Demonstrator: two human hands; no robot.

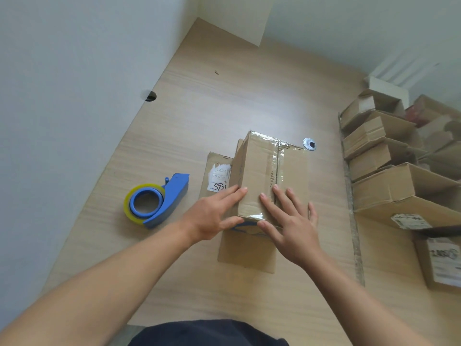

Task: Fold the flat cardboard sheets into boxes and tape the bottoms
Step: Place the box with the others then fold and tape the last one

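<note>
Tape dispenser [159, 201] is lying on the table [224, 96], unheld. Left hand [214, 213], fingers straight and holding nothing, is bracing the left face of the box [259, 168]. The box is standing bottom-up on flat sheets [247, 250], tape running along its seam. Right hand [291, 228], fingers spread, is pressing the tape's near end. Judgement: rub firmly over seam and edges while the left steadies. Folded boxes [389, 191] are sitting far right.

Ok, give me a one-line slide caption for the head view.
The left hand and right hand rest on a taped cardboard box standing on flat cardboard sheets, tape dispenser beside it.
</note>
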